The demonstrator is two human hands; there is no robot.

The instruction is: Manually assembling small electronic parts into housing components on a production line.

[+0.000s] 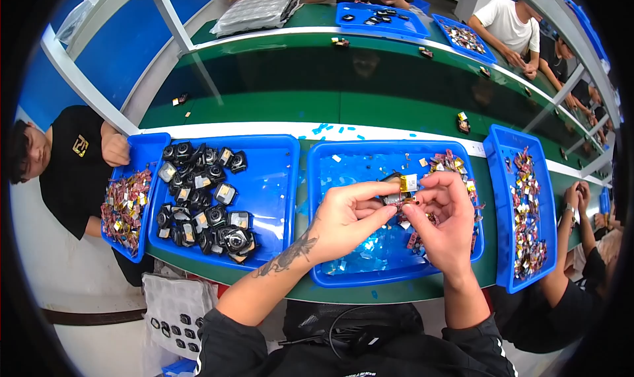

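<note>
Black camera-like units [216, 215] crowd one blue tray [277, 192]; rightward, I watch the left hand [343, 222] and right hand [446, 222], both curled in, pinching one small yellow-celled assembly [409, 183] above the next tray [315, 198]. Uneven pulling could tear it, I judge; a loosened grip could drop it among loose boards [449, 163].

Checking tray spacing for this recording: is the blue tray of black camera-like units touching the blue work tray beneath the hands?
Apart. In the head view, a strip of green tabletop shows between the camera-unit tray and the work tray.
</note>
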